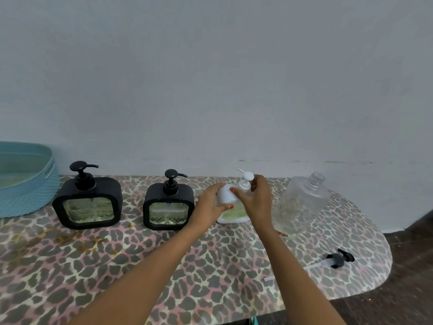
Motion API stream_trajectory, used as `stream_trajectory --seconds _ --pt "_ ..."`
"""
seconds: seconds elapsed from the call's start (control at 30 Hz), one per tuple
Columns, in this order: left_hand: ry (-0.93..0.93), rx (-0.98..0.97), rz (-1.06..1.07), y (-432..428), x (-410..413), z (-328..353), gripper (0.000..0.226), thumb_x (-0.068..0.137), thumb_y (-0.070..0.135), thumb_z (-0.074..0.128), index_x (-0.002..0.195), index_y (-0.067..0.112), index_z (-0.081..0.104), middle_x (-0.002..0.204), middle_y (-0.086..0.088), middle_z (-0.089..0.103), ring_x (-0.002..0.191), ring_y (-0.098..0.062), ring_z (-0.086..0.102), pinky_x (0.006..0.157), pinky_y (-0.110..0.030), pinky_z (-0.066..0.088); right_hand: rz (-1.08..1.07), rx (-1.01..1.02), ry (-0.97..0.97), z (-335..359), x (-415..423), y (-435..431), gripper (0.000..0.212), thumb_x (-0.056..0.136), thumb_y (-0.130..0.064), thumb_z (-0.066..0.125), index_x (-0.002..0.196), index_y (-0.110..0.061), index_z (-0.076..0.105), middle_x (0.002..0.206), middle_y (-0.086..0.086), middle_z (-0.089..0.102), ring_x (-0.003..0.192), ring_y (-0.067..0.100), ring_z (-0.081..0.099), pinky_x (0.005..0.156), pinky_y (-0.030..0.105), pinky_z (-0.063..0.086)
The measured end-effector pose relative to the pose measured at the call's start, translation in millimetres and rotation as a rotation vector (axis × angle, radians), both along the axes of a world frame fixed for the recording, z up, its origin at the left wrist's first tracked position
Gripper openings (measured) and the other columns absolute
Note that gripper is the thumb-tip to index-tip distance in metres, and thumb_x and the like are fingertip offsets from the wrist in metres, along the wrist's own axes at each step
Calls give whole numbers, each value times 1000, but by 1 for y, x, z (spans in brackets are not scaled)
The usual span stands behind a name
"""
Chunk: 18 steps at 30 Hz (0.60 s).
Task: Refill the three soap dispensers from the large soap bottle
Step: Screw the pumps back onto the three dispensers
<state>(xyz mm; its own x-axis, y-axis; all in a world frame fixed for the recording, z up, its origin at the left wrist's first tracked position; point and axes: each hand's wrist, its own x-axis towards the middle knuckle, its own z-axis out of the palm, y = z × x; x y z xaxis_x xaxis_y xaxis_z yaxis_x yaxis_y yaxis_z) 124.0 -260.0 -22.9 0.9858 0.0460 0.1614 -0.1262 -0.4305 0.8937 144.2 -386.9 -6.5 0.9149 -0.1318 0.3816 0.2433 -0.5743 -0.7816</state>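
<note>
at nine o'clock on the table sits a teal ribbed basket (28, 184), woven-looking, well apart from the work. next come two black dispensers, both squarish with rounded corners and a faceted glass window showing pale green soap. the left black dispenser (87, 202) and the middle black dispenser (168, 207) each stand upright with their black pumps seated, so they look finished or not yet opened; i cannot tell which.

just past them, toward one o'clock from the table's centre, the left hand (210, 202) wraps the shoulder of the white dispenser (234, 213), thumb across its front, bracing it on the cloth so it won't turn. the right hand (257, 200) comes over the top, fingers pinched round the white pump (246, 181) at its collar, a hold that suits twisting it. whether that is on or off, i cannot tell. the body is smooth opaque plastic with a greenish panel.

at two o'clock the large soap bottle (302, 202) stands just beside the right wrist, clear, ribbed, neck uncapped for pouring, and apparently near empty. at four o'clock a black pump (337, 260) with its clear tube lies on its side, probably the bottle's own, parked out of the way. all of it rests on a leopard-print cloth (210, 266), stained at eight o'clock.
</note>
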Motion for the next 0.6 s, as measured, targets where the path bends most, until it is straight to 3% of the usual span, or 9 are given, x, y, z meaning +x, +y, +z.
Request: stream_trajectory --seconds 0.03,0.13,0.27,0.4,0.5,0.6 --pt "2 0 -1 0 0 0 61 76 14 71 130 10 44 135 -8 48 123 -22 45 99 -27 35 11 -15 21 0 0 1 47 71 -29 78 104 -8 53 93 0 52 87 20 52 77 33 44" --pt "5 0 -6 1 0 1 61 76 15 72 131 10 44 136 -9 48 125 -23 45 102 -31 35 116 49 106 6 -5 -1 52 80 -23 70 124 -11 47 112 -6 48 104 10 46 80 15 35" --pt "-5 12 -9 1 0 0 60 76 15 72 130 9 44 135 -9 49 124 -24 46 100 -31 36 294 89 225 9 -10 -12 47 89 -9 54 135 -16 45 127 -6 51 115 7 44 92 23 32" --pt "-9 13 -2 0 0 0 60 76 14 72 129 10 45 134 -10 49 122 -23 46 97 -27 35 204 88 165 4 -4 -15 36 87 -8 57 123 -7 56 118 5 61 108 17 54 86 25 38" --pt "-13 14 -6 0 -1 0 60 76 14 72 130 11 45 134 -9 49 122 -22 46 96 -25 35 60 129 67 2 -2 -7 31 75 -14 74 100 -8 56 95 1 58 90 17 54 71 12 38" --pt "-6 12 -7 0 -2 0 61 76 15 72 131 11 44 135 -7 48 123 -21 45 97 -25 35 17 182 22 2 -3 2 41 70 -16 79 96 -11 48 92 3 51 83 16 50 66 4 37"
